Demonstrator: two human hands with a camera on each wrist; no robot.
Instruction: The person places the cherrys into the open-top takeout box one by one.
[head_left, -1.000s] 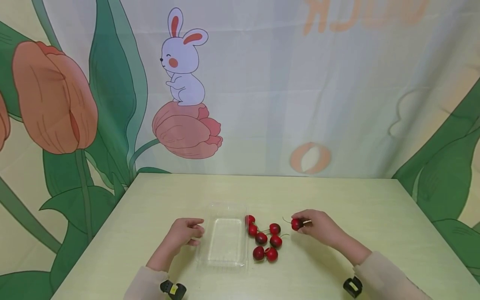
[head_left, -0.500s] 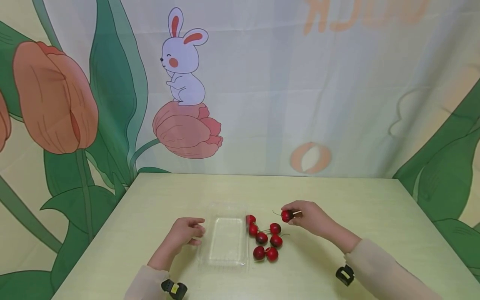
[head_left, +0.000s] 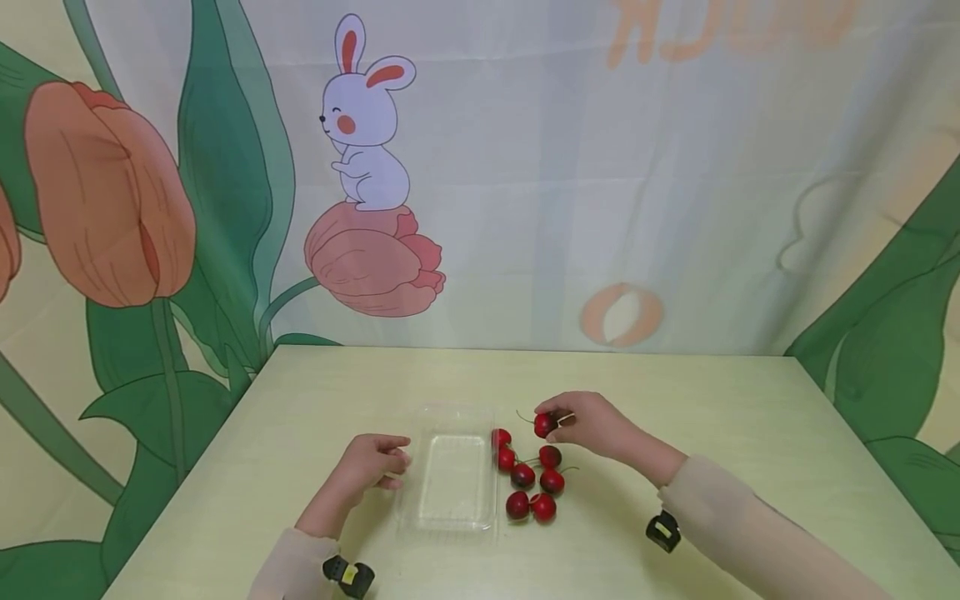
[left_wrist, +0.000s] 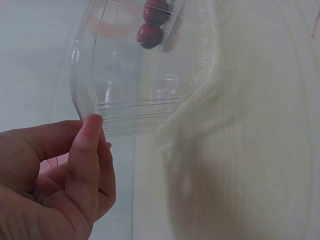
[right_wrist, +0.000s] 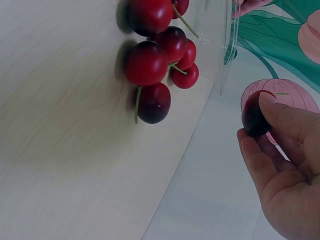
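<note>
While the right hand (head_left: pixel 592 421) pinches one dark red cherry (head_left: pixel 545 425) up above the table (head_left: pixel 675 392), the left hand (head_left: pixel 369 463) pinches the edge of the clear plastic box (head_left: pixel 453 479) just beside it. Seven other cherries (head_left: pixel 522 476) lie between the hands, close to the right one. It looks like an early part: one cherry is up, seven are not picked up yet, and I see none inside the box.

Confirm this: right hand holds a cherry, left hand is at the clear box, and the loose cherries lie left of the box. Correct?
Not quite: the loose cherries lie right of the clear box, as the head view shows. The rest stands.
</note>
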